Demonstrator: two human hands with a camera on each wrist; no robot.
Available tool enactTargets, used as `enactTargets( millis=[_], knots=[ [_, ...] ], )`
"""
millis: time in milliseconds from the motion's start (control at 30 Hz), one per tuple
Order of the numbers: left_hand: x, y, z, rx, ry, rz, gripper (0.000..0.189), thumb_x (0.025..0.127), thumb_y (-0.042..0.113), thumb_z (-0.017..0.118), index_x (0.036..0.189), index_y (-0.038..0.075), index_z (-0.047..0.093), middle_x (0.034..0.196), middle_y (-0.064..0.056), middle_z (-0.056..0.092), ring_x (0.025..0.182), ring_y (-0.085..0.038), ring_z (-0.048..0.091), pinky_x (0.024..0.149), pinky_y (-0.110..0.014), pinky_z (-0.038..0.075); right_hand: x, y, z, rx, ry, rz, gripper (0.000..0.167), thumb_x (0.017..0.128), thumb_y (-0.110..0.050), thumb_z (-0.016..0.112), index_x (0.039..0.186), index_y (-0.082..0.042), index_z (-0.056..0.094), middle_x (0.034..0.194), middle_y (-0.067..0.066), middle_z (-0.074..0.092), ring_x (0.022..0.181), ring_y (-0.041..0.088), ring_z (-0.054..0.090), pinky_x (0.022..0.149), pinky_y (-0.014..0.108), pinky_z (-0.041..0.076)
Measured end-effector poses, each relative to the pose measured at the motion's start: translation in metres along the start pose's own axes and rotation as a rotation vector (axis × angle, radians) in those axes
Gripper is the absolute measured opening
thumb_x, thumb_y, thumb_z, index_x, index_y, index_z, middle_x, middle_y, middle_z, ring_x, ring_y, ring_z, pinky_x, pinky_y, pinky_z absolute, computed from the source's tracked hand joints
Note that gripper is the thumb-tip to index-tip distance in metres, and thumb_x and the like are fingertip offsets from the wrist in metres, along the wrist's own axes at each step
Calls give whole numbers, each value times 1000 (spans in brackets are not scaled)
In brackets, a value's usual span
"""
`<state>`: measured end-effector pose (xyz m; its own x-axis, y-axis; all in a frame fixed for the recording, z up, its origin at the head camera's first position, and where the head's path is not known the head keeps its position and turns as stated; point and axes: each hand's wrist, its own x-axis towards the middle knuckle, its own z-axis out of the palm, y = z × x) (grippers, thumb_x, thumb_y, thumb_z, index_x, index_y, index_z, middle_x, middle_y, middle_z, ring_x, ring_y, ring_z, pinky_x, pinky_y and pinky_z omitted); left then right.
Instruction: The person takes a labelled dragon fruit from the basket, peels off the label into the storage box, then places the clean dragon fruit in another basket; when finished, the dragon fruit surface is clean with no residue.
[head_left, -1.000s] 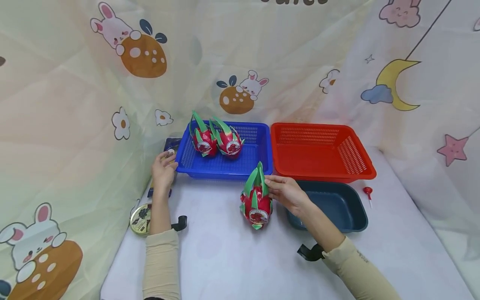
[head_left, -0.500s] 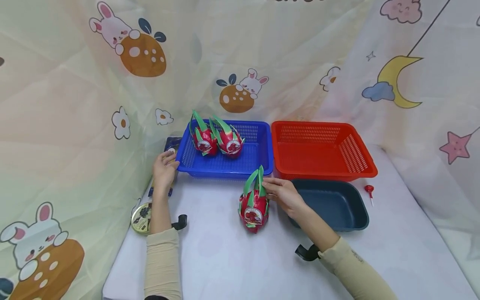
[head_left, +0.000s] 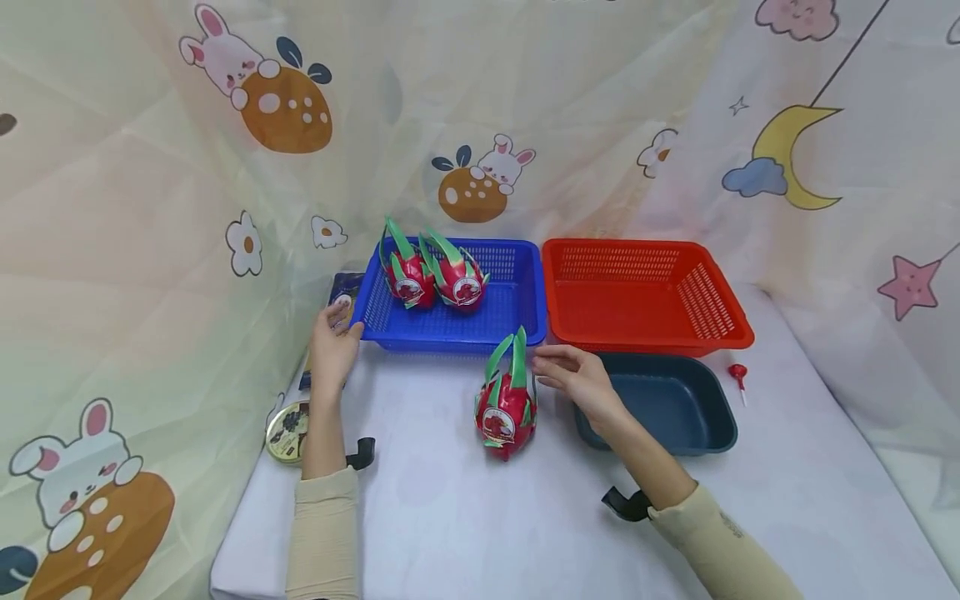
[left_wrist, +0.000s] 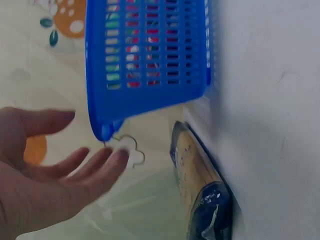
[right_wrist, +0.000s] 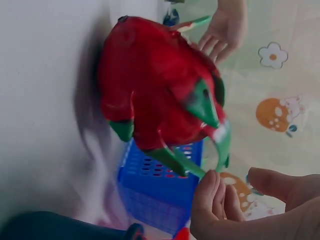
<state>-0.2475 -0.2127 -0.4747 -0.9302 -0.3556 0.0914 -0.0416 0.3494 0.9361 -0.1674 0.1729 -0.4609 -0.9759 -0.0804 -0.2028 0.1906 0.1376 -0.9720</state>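
A red toy dragon fruit (head_left: 506, 417) with green leaves and a round label stands upright on the white table, in front of the blue basket (head_left: 420, 337). My right hand (head_left: 577, 379) is just right of its leaves. In the right wrist view the fingertips (right_wrist: 212, 182) are close beside a leaf, perhaps touching it, with the thumb apart. My left hand (head_left: 332, 350) is at the blue basket's left end. The left wrist view shows its thumb and fingers spread around the rim's corner without gripping it. Two more dragon fruits (head_left: 467, 287) lie inside the blue basket.
A red basket (head_left: 622, 342) adjoins the blue one on the right, with a dark teal tray (head_left: 660, 442) before it. Further right lies a red lollipop (head_left: 738, 372). Left of the blue basket are a blue-and-tan packet (left_wrist: 197, 180) and a round tin (head_left: 287, 433).
The dragon fruit has turned and shifted slightly left, coming down onto the table. My right fingers have loosened from its leaves. My left hand has eased open beside the blue basket's rim.
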Motion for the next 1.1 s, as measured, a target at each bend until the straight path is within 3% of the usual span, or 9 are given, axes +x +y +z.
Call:
enactTargets(
  millis=[133, 200, 300, 400, 600, 700, 867, 967, 1100],
  knots=[
    [-22, 10, 10, -27, 147, 154, 42, 99, 2, 66, 140, 1, 58, 140, -19, 61, 131, -35, 57, 110, -49, 50, -14, -5, 3, -61, 36, -73, 39, 102, -19, 69, 138, -5, 63, 129, 17, 70, 119, 34, 68, 96, 29, 58],
    [-33, 14, 17, -93, 161, 230, 37, 98, 0, 68, 134, -2, 62, 132, -19, 66, 124, -34, 62, 105, -43, 53, -21, -7, 6, -84, 34, -103, 37, 101, -19, 71, 135, -5, 66, 126, 16, 72, 116, 30, 70, 97, 31, 58],
    [-49, 23, 28, -243, 45, 301, 32, 96, -4, 70, 127, -6, 64, 122, -24, 70, 113, -40, 67, 95, -29, 57, -29, -9, 8, -93, 3, -131, 33, 100, -18, 72, 129, -4, 68, 121, 15, 74, 110, 28, 73, 97, 34, 58],
    [-60, 25, 42, -335, -137, 304, 31, 97, -1, 70, 127, -6, 64, 117, -25, 72, 105, -42, 70, 85, -19, 57, -36, -9, 10, -81, -54, -146, 31, 100, -14, 72, 127, 0, 68, 116, 16, 76, 105, 32, 75, 96, 33, 59],
    [-76, 17, 70, -339, -410, 247, 30, 102, 12, 69, 130, 2, 63, 117, -21, 74, 101, -34, 75, 90, -37, 62, -46, -3, 17, -94, -142, -168, 29, 100, -11, 71, 126, 2, 69, 112, 17, 77, 105, 35, 75, 91, 28, 60],
    [-81, 15, 85, -296, -497, 225, 35, 103, 14, 69, 134, 1, 60, 121, -23, 73, 107, -31, 74, 94, -44, 60, -48, 0, 17, -148, -159, -180, 28, 100, -13, 71, 126, -1, 71, 113, 14, 77, 106, 33, 75, 91, 28, 60],
    [-84, 9, 105, -257, -647, 175, 44, 104, 15, 66, 141, -3, 53, 130, -21, 70, 117, -29, 71, 102, -42, 57, -51, 3, 17, -206, -166, -183, 28, 99, -17, 74, 124, -6, 74, 116, 10, 77, 106, 27, 75, 91, 31, 60],
    [-85, 8, 112, -301, -717, 123, 43, 104, 10, 65, 143, -4, 51, 128, -23, 70, 114, -32, 72, 101, -47, 57, -54, 4, 17, -205, -178, -183, 29, 99, -18, 74, 125, -5, 73, 117, 11, 77, 107, 29, 74, 92, 32, 60],
    [-83, 9, 115, -339, -747, 69, 40, 101, 2, 66, 139, -1, 55, 117, -21, 73, 102, -29, 75, 97, -58, 57, -59, 4, 18, -208, -211, -188, 33, 99, -21, 73, 127, -3, 71, 118, 14, 76, 107, 34, 74, 93, 35, 61]
  ],
)
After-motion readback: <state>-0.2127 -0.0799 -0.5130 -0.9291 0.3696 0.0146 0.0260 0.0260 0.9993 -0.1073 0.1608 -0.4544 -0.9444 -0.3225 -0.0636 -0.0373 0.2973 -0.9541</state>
